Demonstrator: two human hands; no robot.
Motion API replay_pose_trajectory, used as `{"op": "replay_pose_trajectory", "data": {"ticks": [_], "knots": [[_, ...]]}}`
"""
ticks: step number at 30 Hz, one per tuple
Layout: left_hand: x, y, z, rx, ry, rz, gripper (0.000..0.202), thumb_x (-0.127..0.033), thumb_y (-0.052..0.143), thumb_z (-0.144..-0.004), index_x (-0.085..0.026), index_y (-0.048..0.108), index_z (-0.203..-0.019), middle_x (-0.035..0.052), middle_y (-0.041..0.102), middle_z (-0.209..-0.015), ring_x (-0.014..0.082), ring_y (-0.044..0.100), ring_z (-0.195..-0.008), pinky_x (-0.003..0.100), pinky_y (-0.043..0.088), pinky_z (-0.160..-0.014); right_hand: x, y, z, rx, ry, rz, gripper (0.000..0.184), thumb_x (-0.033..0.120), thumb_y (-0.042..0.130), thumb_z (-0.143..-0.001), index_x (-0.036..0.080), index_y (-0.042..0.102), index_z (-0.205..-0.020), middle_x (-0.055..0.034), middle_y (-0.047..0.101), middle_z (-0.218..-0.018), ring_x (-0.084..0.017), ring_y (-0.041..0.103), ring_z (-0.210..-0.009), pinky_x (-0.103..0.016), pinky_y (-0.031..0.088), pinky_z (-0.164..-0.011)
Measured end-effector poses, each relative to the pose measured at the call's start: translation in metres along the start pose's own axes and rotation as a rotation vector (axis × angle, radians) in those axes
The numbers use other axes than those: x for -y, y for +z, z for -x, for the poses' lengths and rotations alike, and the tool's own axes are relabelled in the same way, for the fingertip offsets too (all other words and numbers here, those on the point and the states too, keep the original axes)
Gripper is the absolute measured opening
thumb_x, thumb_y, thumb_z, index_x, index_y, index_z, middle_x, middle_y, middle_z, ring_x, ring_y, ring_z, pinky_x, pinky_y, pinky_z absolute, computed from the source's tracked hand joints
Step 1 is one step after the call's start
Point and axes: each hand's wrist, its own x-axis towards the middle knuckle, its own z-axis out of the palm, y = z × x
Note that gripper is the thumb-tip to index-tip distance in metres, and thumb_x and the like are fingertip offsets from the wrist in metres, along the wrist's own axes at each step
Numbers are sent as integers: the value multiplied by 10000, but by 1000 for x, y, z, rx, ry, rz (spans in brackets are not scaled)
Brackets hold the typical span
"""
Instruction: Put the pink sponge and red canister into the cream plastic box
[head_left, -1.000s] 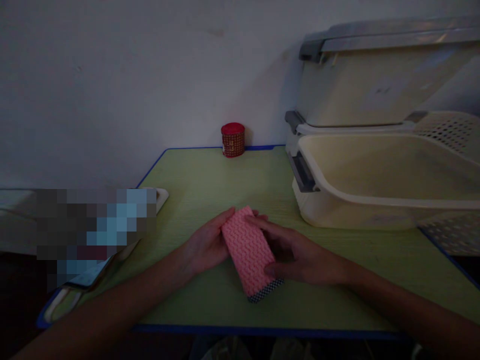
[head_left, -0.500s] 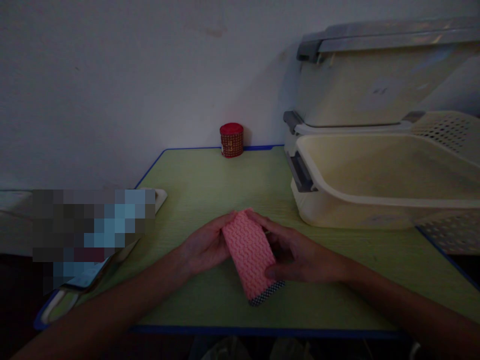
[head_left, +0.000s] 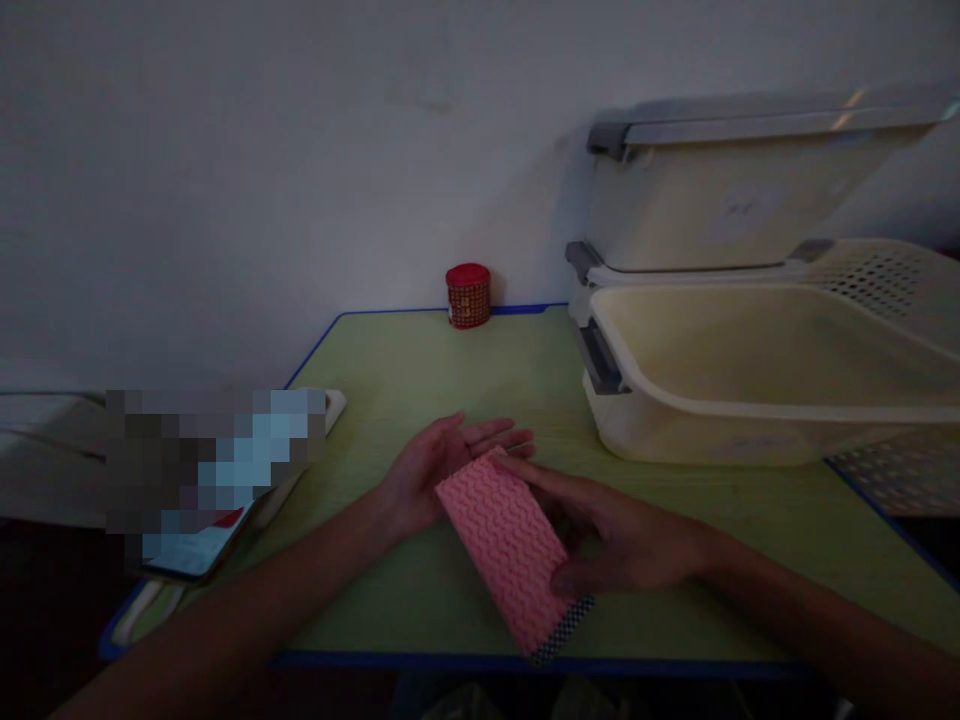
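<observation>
A folded pink cloth (head_left: 506, 550) with a wavy texture and a black-and-white checked edge is held tilted over the near part of the table. My right hand (head_left: 611, 540) grips it along its right side, thumb on top, the other fingers partly hidden. Behind the cloth's upper left corner, my left hand (head_left: 442, 465) lies palm up with its fingers stretched out. It is very close to the cloth; whether they touch I cannot tell.
The green table (head_left: 390, 380) has a blue rim. At its back edge stands a red-lidded round tin (head_left: 469, 297). An open cream plastic bin (head_left: 697, 435) with grey latches takes up the right side. On the left lies a phone (head_left: 195, 545), partly blurred out.
My left hand has let go of the cloth and opened its fingers. The cloth, in my right hand, has shifted slightly down and right. The whole view has tilted up a little.
</observation>
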Motion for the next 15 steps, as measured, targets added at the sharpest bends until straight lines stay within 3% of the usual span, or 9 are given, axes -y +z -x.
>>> {"op": "replay_pose_trajectory", "data": {"ticks": [3, 7, 12, 15], "knots": [[-1, -3, -1, -1, -5, -30, 422, -342, 457, -823, -48, 542, -1113, 135, 620, -1119, 233, 543, -1071, 380, 288, -997, 6, 1, 5, -33, 5, 69, 948, 152, 639, -712, 262, 30, -1431, -69, 552, -1088, -139, 557, -853, -257, 465, -673], [-3, -3, 0, 19, 1, -68, 423, -348, 501, -793, -63, 554, -1101, 126, 611, -1131, 222, 549, -1047, 367, 292, -988, 11, 1, 10, -59, -51, 66, 962, 196, 650, -715, 276, 9, -1428, -120, 439, -1269, -157, 541, -948, -221, 465, -642], [-4, 0, 0, -3, 17, -148, 396, -352, 508, -776, -98, 577, -1072, 102, 635, -1086, 208, 577, -999, 371, 338, -959, 27, 4, 17, -33, -48, 118, 974, 214, 648, -712, 244, -11, -1429, -129, 467, -1229, -154, 548, -936, -196, 458, -622], [-1, 0, -2, -74, 119, -369, 382, -366, 490, -772, -126, 577, -1056, 106, 630, -1090, 226, 589, -983, 413, 384, -921, 43, 6, 28, -24, -29, 154, 969, 189, 646, -718, 262, -11, -1426, -129, 441, -1270, -147, 562, -932, -185, 464, -617]]}}
